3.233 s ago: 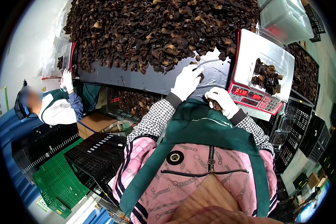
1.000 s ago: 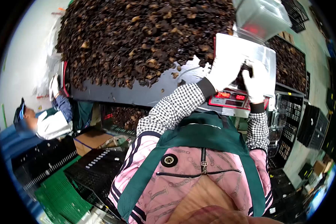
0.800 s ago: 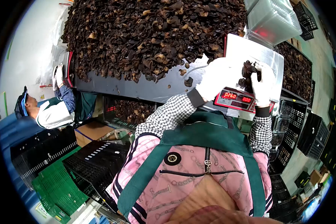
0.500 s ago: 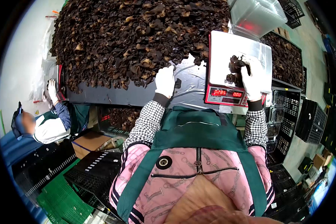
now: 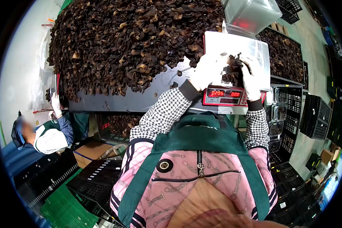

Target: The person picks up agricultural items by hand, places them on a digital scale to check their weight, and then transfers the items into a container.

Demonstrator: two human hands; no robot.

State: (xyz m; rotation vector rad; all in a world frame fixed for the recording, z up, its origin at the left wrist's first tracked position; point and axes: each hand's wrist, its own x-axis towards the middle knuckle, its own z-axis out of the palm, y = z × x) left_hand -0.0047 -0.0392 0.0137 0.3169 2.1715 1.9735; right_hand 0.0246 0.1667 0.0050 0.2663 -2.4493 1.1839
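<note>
Both hands wear white gloves. My right hand [image 5: 251,78] curls around dark fungus pieces [image 5: 233,68] over the silver pan of the red scale [image 5: 226,41]. My left hand [image 5: 209,71] reaches over the pan's left part from the side, its fingertips beside the same pieces; glare blurs its fingers, and whether it holds any is unclear. Red digits on the display [image 5: 224,93] read 0.205 and 0.00. A large heap of dark fungus [image 5: 133,41] covers the dark tabletop [image 5: 110,102] to the left of the scale.
Stacked clear plastic tubs [image 5: 252,15] stand behind the scale. A second fungus-filled tray [image 5: 283,55] lies to its right, with black crates [image 5: 317,116] beyond. Clear containers [image 5: 277,113] sit in a black crate at right. A co-worker [image 5: 51,135] is at the far left, near green and black crates.
My left hand has moved right from the heap's edge to the scale. My right hand stays at the pieces on the pan. The first reading went from 0.285 to 0.205.
</note>
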